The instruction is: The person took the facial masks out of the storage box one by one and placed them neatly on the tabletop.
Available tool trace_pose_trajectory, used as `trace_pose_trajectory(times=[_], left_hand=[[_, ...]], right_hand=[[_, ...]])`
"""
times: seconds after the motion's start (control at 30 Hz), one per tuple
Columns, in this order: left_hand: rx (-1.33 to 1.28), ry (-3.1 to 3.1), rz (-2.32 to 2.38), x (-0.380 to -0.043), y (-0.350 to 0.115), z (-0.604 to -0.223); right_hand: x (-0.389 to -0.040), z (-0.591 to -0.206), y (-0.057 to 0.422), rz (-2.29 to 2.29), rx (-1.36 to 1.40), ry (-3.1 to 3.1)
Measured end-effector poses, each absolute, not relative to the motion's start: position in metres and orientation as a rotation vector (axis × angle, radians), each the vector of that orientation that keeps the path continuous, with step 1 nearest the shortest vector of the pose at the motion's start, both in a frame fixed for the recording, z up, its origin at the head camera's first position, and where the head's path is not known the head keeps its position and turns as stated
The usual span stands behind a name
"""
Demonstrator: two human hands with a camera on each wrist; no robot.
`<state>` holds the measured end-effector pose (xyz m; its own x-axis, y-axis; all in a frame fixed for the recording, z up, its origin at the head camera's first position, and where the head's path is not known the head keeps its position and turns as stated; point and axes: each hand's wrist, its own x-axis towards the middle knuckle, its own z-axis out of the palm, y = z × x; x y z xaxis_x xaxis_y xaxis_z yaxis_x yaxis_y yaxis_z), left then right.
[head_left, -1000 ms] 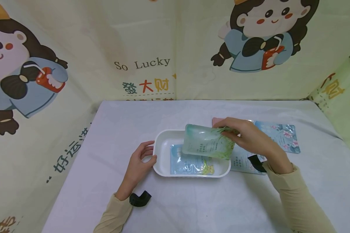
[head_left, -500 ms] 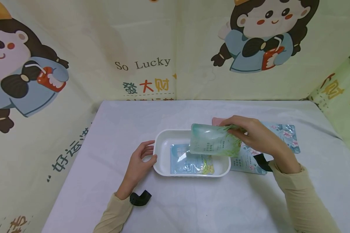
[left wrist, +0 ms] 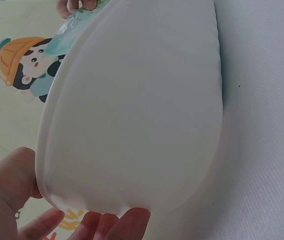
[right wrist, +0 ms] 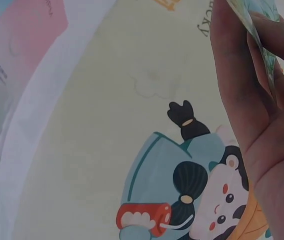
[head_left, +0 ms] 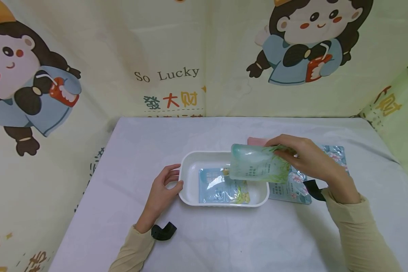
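Observation:
In the head view, my right hand (head_left: 304, 156) pinches a green sheet-mask packet (head_left: 256, 164) by its right end, thumb on one face and fingers on the other. The packet hangs over the right part of a white tray (head_left: 189, 189). Inside the tray lies a blue sheet-mask packet (head_left: 210, 189), its upper right partly covered by the green one. My left hand (head_left: 161, 194) holds the tray's left end. In the left wrist view, the thumb and fingertips (left wrist: 134, 220) touch the tray's end wall. The right wrist view shows the green packet (right wrist: 266, 55) edge-on between the fingers.
Right of the tray lie a flowered blue packet (head_left: 294, 189), another flowered packet (head_left: 338, 155) farther back, and a pink packet (head_left: 256, 141), partly hidden by my right hand and the green packet. A white cloth (head_left: 207, 241) covers the table. Printed curtains (head_left: 224, 56) hang behind.
My right hand has moved to the right with the green packet, uncovering more of the blue packet in the tray. The left hand and tray have stayed in place.

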<state>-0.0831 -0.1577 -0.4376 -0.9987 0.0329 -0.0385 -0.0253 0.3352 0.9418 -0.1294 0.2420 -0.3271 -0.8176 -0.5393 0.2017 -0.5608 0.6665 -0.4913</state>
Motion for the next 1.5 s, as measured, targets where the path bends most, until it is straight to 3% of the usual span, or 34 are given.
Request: trace_pose_trajectory(times=[1.5], left_hand=[[-0.022, 2.528, 1.764, -0.082, -0.158, -0.439]], right_hand=[[-0.123, -0.334, 0.309, 0.802, 0.848, -2.828]])
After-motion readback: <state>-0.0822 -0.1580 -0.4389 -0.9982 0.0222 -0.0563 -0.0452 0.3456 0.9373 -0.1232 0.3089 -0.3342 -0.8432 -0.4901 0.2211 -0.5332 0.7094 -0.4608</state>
